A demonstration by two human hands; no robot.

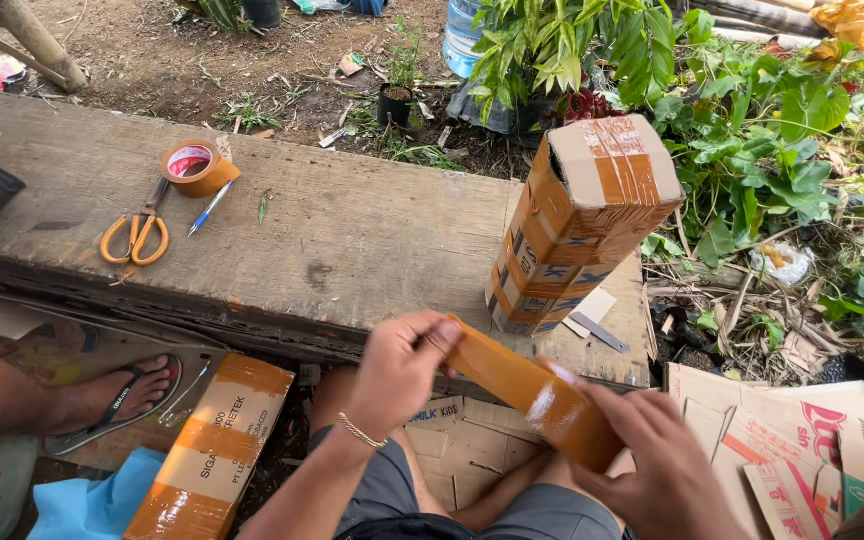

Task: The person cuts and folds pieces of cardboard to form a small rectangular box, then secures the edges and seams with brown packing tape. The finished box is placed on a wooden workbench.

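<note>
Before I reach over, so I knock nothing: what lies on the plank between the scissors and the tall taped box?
In the head view, only a blue pen lies between the scissors and the taped box; the rest is bare plank.

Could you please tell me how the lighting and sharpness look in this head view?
Head view: soft, even daylight with faint shadows; a pale glare patch on the brown tape strip; left hand and right hand slightly soft; taped carton sharp, leaning from wide-angle distortion.
</note>
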